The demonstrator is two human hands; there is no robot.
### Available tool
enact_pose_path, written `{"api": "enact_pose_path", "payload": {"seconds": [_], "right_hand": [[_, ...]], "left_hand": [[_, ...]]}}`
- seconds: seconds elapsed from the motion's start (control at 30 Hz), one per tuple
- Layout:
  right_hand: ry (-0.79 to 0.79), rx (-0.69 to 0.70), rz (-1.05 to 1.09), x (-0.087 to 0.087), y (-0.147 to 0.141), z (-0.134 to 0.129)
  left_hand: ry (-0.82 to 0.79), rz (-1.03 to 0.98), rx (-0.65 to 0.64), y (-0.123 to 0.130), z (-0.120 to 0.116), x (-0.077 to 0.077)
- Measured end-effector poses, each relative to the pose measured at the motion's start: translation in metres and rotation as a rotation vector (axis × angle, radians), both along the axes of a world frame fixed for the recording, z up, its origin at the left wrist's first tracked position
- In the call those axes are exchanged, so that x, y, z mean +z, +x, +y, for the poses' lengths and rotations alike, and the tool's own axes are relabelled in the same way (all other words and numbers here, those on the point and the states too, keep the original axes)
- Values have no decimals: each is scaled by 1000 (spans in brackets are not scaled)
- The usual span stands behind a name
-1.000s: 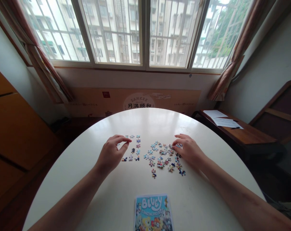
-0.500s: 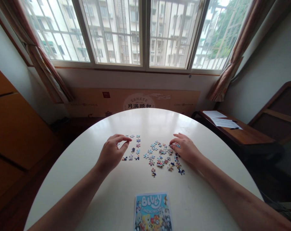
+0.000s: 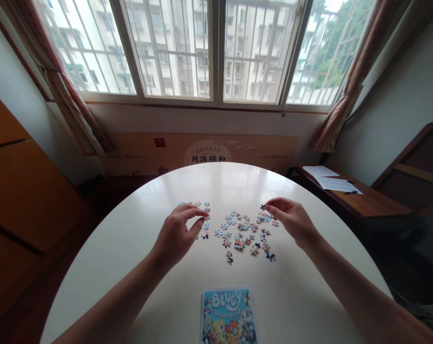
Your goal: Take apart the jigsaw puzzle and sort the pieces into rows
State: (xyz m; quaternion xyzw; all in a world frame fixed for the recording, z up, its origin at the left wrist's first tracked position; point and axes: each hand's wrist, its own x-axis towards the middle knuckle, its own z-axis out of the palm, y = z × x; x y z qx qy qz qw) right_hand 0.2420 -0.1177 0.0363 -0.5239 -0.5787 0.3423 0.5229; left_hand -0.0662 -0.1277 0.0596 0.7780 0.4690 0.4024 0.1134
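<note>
My right hand (image 3: 291, 217) is closed in a pinch on a small dark puzzle piece (image 3: 262, 207), at the far right of a loose heap of puzzle pieces (image 3: 239, 241). My left hand (image 3: 178, 232) is over the laid-out puzzle pieces (image 3: 206, 204) to the left of the heap. Its thumb and forefinger tips nearly meet at a pinkish piece in the right-hand column; whether they grip it is hidden. The hand covers several laid-out pieces. A Bluey picture card (image 3: 228, 316) lies flat near me, below the heap.
The pieces lie on a round white table (image 3: 159, 296). Beyond its far edge stands a long printed cardboard box (image 3: 130, 148) under a barred window. On the right, a wooden side table (image 3: 377, 193) bears papers (image 3: 338, 184) and pens.
My right hand has drawn back rightward from the heap with a dark piece between its fingertips. My left hand has shifted right and slightly down along the laid-out pieces.
</note>
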Motion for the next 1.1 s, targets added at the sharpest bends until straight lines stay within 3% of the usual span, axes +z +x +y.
{"api": "enact_pose_path", "payload": {"seconds": [0.17,0.3,0.47,0.57,0.63,0.73,0.8,1.1], "right_hand": [[-4,344,-42,11,-55,-43],[47,375,-122,10,-73,-62],[30,378,-109,1,-73,-60],[52,334,-146,0,-67,-56],[87,281,-164,1,-59,-53],[139,203,-209,4,-45,-48],[171,149,-253,6,-37,-44],[238,-59,-298,2,-6,-23]], "left_hand": [[-99,-64,-186,28,-31,6],[-150,-124,-295,40,-44,0],[-157,-178,-317,42,-42,-5],[-118,-133,-240,23,-26,0],[-94,-134,-89,-1,-8,6],[-210,-129,79,-38,19,9],[-264,-38,118,-52,32,6],[-365,341,270,-54,45,-17]]}}
